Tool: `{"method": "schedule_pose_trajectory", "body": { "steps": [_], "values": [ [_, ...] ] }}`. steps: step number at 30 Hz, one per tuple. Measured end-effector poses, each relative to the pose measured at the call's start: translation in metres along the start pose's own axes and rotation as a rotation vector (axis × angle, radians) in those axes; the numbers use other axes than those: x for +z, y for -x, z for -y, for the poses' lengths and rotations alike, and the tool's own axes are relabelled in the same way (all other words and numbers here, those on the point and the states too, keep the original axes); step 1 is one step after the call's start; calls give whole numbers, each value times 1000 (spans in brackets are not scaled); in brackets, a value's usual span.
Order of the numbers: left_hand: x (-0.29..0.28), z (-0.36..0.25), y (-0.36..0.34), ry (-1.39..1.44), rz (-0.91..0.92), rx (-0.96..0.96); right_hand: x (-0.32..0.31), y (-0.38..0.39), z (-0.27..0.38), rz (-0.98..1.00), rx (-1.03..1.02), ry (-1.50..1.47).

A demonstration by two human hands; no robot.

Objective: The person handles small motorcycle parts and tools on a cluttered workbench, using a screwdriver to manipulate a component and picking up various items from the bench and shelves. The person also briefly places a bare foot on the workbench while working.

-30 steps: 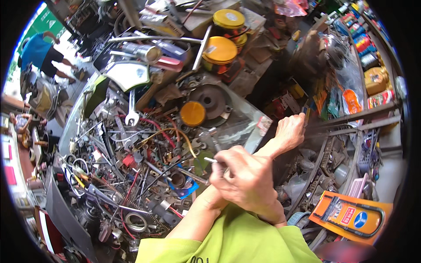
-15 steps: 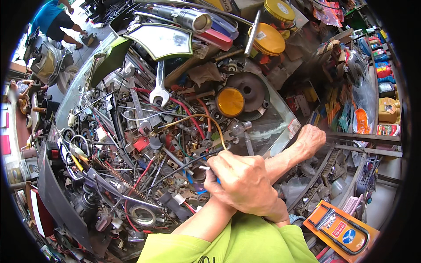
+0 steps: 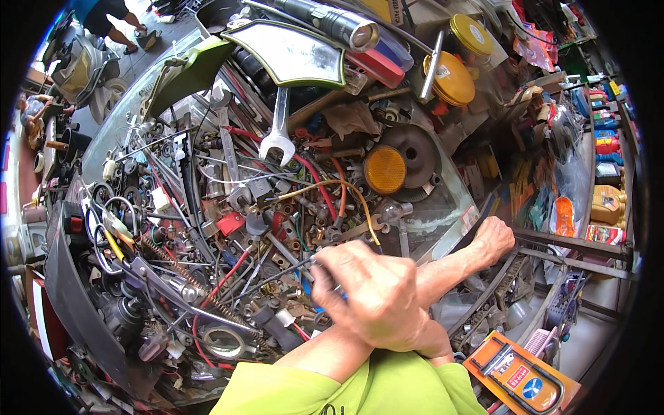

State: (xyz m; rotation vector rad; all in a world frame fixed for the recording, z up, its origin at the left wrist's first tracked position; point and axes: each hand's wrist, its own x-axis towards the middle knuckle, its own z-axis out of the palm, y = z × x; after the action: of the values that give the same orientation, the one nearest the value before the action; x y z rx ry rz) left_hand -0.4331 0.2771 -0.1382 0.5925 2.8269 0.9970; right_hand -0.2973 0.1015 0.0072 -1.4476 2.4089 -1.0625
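Lime-green cloth of our shirt (image 3: 394,387) lies nearest; just above, our right hand (image 3: 373,290) crosses over our left forearm (image 3: 449,275), thumb and forefinger seemingly pinching a small metal piece (image 3: 314,260), its tip barely showing above the heap of loose metal parts (image 3: 287,238). A slack pinch could lose it among them. Our left hand (image 3: 495,237) curls farther right, its grip hidden from us. Beyond, yellow-lidded tubs (image 3: 454,77) stand capped, contents unseen, and a yellow jug (image 3: 607,203) is equally unreadable inside.
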Motion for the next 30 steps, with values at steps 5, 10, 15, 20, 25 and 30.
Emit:
{"method": "schedule_pose_trajectory", "body": {
  "steps": [5,10,15,20,25,30],
  "values": [
    [-2,-1,-7,-5,22,3,14,-1,2,95,-103,-91],
    [-3,1,-14,-14,30,-9,14,-2,-3,174,-59,-11],
    [-5,-4,-23,-15,41,-9,12,0,-8,334,-204,-101],
    [-7,-16,-29,-26,50,6,9,4,-7,243,-174,-229],
    [-3,-12,-33,-41,67,8,2,2,-12,77,15,-428],
    [-3,-16,-30,-54,84,33,-2,10,-17,325,-33,-405]
  ]
}}
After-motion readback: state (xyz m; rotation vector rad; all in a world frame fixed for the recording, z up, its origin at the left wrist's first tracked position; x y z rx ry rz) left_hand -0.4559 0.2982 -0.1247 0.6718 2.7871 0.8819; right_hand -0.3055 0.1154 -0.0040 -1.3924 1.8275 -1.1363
